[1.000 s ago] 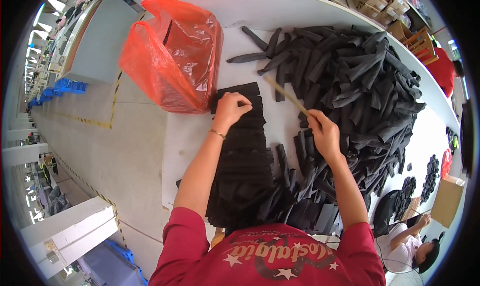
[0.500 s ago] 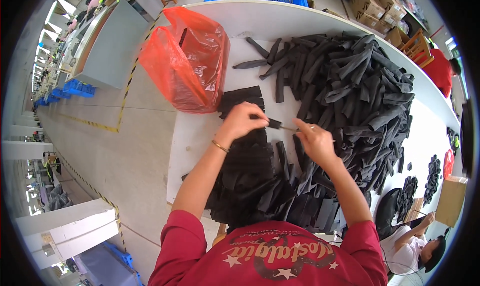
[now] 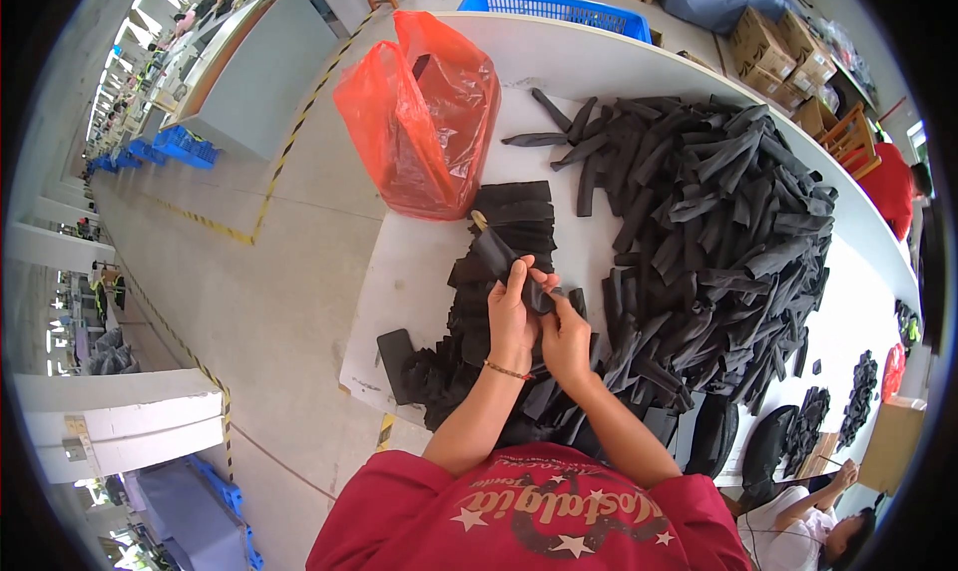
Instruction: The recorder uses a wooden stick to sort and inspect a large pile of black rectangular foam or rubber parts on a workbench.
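Over the near left part of the white table, my two hands meet on one black fabric tube [image 3: 496, 255]. My left hand [image 3: 511, 311] is closed round its middle, thumb on top. The fingers of my right hand [image 3: 565, 339] pinch its near end. A tan, rounded tip [image 3: 480, 220] pokes out of the tube's far end; the rest of that tool is hidden. Beneath and beyond my hands lie layered flat black fabric strips [image 3: 514, 207]. To the right, a large heap of black fabric tubes [image 3: 709, 212] covers the table.
A red plastic bag [image 3: 429, 122] stands at the table's far left corner. Behind the far edge sits a blue basket [image 3: 559, 12]. A flat black piece [image 3: 396, 364] lies near the left edge. Another person in white [image 3: 798, 519] works at the lower right.
My hands, formerly apart with a thin rod between them, have come together nearer my body. A black tube is now gripped by both, its tan tip pointing away. The view has shifted.
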The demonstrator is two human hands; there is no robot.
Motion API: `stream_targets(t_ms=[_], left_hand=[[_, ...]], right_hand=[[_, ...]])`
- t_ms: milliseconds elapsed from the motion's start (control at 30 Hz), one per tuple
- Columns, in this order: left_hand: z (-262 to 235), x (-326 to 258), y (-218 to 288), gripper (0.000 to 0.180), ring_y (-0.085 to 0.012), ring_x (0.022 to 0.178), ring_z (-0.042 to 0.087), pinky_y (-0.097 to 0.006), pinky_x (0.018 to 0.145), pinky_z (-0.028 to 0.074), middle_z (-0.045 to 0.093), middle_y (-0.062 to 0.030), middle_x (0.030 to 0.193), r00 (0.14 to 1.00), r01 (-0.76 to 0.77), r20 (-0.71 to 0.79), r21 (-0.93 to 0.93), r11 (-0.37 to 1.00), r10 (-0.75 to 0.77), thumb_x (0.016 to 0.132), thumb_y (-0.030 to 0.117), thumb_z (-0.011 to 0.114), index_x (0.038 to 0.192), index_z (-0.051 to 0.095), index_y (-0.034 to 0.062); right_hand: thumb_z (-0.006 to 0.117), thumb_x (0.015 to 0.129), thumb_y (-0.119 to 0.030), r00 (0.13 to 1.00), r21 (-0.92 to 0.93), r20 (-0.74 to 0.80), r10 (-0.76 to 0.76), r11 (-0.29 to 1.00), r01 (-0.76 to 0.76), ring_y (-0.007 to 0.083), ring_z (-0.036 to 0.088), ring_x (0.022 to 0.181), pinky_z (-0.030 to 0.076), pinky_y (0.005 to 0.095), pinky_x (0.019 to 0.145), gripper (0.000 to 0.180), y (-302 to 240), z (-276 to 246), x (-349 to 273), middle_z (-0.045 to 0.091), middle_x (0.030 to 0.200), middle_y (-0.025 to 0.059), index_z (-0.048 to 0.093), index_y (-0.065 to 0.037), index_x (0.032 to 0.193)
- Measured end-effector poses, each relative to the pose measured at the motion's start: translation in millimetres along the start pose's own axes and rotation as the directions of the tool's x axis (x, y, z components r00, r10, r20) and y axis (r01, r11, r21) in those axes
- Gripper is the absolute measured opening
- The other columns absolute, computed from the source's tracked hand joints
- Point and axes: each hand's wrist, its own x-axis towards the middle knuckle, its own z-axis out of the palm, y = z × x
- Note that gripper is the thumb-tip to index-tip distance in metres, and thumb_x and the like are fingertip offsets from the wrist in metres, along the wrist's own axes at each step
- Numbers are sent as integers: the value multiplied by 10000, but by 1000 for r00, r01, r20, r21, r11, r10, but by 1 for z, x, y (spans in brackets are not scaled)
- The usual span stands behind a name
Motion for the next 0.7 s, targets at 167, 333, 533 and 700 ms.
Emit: stream_targets(t_ms=[167,333,533,700], left_hand=[[12,6,20,236,-180,576,602,-271,520,477,612,-60,700,986,15,-167,135,991,8,879,246,707,897,644,20],[-4,18,33,234,-89,416,440,-220,364,287,506,-11,573,983,-41,-160,311,949,95,891,228,678,816,600,21],[26,51,98,272,-64,406,310,-223,393,212,405,38,553,951,-268,-106,183,946,290,957,336,584,861,552,84],[0,38,37,286,-67,463,380,-210,435,317,459,30,595,959,-63,-281,-51,997,47,978,338,547,797,515,118]], right_hand=[[584,918,-92,993,-58,55,108,993,-105,415,625,714,485,428,621,128,2,-6,-33,614,780,254,612,18,976],[586,918,-94,989,-90,101,109,991,-100,416,624,737,481,432,603,116,11,-34,-86,617,795,249,618,5,970],[720,842,-195,932,-190,286,224,966,-174,243,634,578,500,339,570,208,52,-113,-186,620,663,150,649,-21,933],[758,791,-85,995,-24,-14,-99,995,98,174,503,547,423,278,515,327,-25,-71,-50,581,746,85,586,-29,1063]])
